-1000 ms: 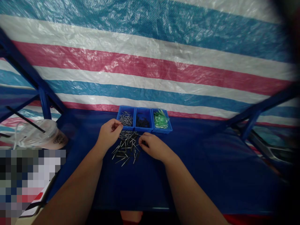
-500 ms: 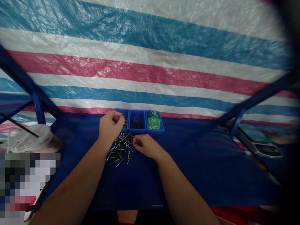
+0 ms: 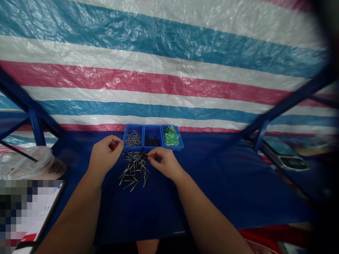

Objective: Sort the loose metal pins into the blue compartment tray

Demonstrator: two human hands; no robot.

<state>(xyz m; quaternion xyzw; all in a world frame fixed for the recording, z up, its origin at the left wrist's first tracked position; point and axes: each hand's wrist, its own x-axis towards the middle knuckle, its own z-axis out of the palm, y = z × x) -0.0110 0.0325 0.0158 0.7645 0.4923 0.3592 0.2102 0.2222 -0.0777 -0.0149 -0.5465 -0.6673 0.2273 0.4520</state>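
My left hand (image 3: 106,153) is just left of the bins, thumb and fingertips pinched together; anything between them is too small to make out. My right hand (image 3: 165,162) is closed at the right edge of a loose pile of thin metal pins (image 3: 135,165), its fingertips close to the upper pins. What it pinches is hidden. Behind the pile stand three joined blue bins. The left bin (image 3: 133,138) holds short silvery metal pieces, the middle bin (image 3: 152,138) small dark pieces, and the right bin (image 3: 172,137) green plastic packets.
The blue tabletop (image 3: 212,176) runs up to a striped plastic sheet (image 3: 164,70). On the left are a lidded drink cup (image 3: 53,165) with a black straw and a white paper (image 3: 43,211). Blue frame bars flank the table; a scale-like device (image 3: 292,162) lies beyond the right one.
My left hand has moved left and toward me, away from the left bin, uncovering its metal pieces. My right hand has shifted slightly up and left by the pile. The view moved slightly.
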